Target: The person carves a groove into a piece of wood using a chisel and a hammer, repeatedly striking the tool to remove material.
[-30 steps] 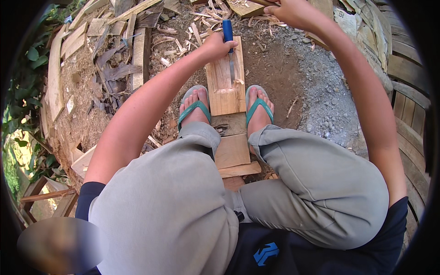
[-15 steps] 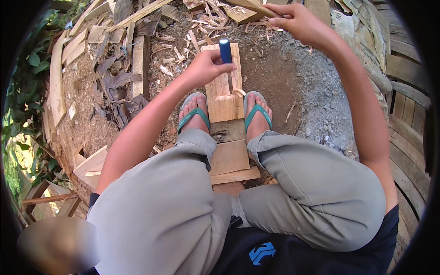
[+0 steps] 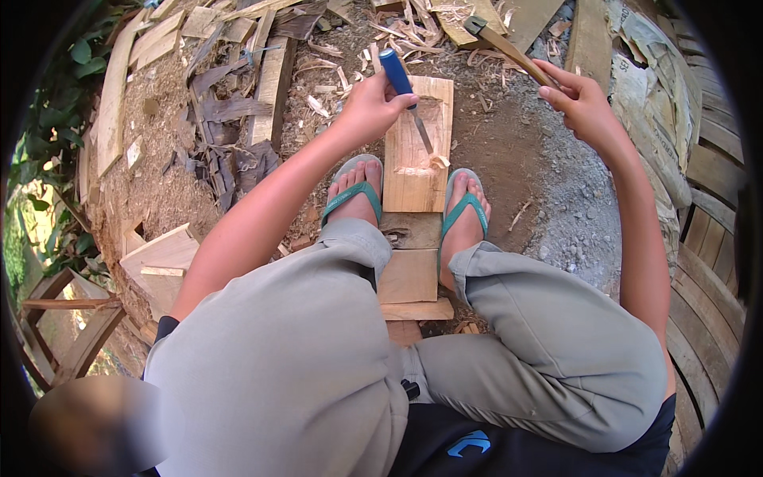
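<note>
Between my feet lies a pale wooden block (image 3: 409, 191) with a shallow recess cut into its top. My left hand (image 3: 369, 110) is closed round the blue handle of a chisel (image 3: 400, 78). The chisel leans, its tip down in the recess near the near right corner, beside a curled wood shaving (image 3: 439, 161). My right hand (image 3: 582, 103) grips the wooden handle of a hammer (image 3: 515, 52), up and to the right of the block. The hammer's dark head points toward the upper left, well apart from the chisel.
My sandalled feet (image 3: 354, 193) flank the block. Under and behind it are wooden boards (image 3: 408, 276). Planks and bark strips (image 3: 222, 111) lie on the left, wood shavings (image 3: 421, 24) at the far side. Grey gravel (image 3: 584, 211) and a pale sack (image 3: 648, 95) are on the right.
The hammer has come down and its head is now in sight. The chisel has tilted from nearly upright to a lean, handle toward the left. The whole view has shifted slightly.
</note>
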A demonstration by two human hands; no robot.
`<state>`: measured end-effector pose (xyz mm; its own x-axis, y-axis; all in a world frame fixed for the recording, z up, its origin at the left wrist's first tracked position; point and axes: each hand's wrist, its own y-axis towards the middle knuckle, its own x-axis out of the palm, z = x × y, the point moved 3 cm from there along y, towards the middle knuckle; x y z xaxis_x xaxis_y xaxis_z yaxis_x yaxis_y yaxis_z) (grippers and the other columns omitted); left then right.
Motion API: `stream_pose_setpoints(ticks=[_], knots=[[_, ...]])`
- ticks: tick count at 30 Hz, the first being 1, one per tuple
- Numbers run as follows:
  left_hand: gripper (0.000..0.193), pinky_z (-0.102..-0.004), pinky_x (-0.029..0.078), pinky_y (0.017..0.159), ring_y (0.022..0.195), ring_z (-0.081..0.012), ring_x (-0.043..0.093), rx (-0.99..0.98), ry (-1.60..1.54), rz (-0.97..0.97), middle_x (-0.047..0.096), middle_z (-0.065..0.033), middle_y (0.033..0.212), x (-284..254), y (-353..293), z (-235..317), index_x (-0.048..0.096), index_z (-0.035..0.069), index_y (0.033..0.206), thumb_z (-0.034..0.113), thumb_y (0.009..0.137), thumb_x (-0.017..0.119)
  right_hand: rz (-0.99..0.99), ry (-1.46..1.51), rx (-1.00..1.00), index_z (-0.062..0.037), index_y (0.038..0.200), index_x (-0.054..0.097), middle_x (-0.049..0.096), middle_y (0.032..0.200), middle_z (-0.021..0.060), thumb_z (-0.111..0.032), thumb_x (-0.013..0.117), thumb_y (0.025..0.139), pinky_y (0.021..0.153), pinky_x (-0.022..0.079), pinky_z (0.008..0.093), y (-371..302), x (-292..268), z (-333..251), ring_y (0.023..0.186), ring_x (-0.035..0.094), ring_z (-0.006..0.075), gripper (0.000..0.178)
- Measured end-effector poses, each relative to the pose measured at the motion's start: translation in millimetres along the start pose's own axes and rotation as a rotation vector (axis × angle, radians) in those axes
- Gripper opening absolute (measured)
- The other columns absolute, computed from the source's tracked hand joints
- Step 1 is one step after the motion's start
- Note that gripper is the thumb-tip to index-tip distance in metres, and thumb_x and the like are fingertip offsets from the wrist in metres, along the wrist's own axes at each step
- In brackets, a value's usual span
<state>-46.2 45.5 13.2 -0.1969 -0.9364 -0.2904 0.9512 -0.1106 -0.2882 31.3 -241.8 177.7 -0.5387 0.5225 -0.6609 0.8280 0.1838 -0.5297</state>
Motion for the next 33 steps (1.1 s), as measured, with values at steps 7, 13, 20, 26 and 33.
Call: stream_pose_setpoints(ticks=[7, 13, 20, 26, 33], knots=[[0.033, -0.0391, 0.055, 0.085, 0.098, -0.0292, 0.073, 0.009, 0.208, -0.044, 0.073, -0.0202, 0.103, 12, 25, 23, 0.060, -0.004, 0.112, 0.021, 0.094, 0.071, -0.044, -0.015, -0.075, -0.0215, 0.146, 0.059, 0.046, 0.071, -0.0087, -0.025, 0.068, 0.097, 0.053, 0.032, 0.0244, 10, 2, -6, 0.058, 0.035, 0.0047, 0.050], [0.030, -0.0428, 0.054, 0.083, 0.096, -0.0322, 0.072, 0.095, 0.157, -0.040, 0.072, -0.0218, 0.099, 18, 25, 20, 0.059, -0.004, 0.110, 0.017, 0.093, 0.072, -0.041, 0.020, -0.046, -0.0199, 0.146, 0.059, 0.045, 0.072, -0.0090, -0.025, 0.069, 0.096, 0.052, 0.030, 0.0242, 6, 0, -21, 0.057, 0.034, 0.0039, 0.051], [0.034, -0.0461, 0.054, 0.083, 0.096, -0.0417, 0.070, 0.052, 0.127, -0.036, 0.070, -0.0268, 0.097, 27, 26, 11, 0.056, -0.003, 0.113, 0.019, 0.093, 0.073, -0.031, -0.034, 0.041, -0.0195, 0.148, 0.057, 0.046, 0.072, -0.0084, -0.021, 0.066, 0.099, 0.053, 0.030, 0.0245, -6, 0, -29, 0.059, 0.035, 0.0043, 0.050], [0.039, -0.0496, 0.053, 0.083, 0.096, -0.0469, 0.068, 0.025, 0.137, -0.047, 0.069, -0.0301, 0.097, 30, 33, 10, 0.056, -0.006, 0.114, 0.023, 0.093, 0.072, -0.063, -0.089, 0.103, -0.0174, 0.148, 0.056, 0.046, 0.074, -0.0070, -0.019, 0.066, 0.098, 0.057, 0.033, 0.0261, -13, -4, -23, 0.062, 0.035, 0.0066, 0.051], [0.040, -0.0494, 0.053, 0.083, 0.097, -0.0462, 0.069, 0.015, 0.152, -0.093, 0.069, -0.0319, 0.096, 36, 41, 4, 0.058, -0.008, 0.112, 0.025, 0.093, 0.072, -0.098, -0.115, 0.129, -0.0159, 0.147, 0.057, 0.051, 0.078, -0.0044, -0.019, 0.066, 0.099, 0.060, 0.037, 0.0257, -7, -8, -29, 0.067, 0.039, 0.0069, 0.050]])
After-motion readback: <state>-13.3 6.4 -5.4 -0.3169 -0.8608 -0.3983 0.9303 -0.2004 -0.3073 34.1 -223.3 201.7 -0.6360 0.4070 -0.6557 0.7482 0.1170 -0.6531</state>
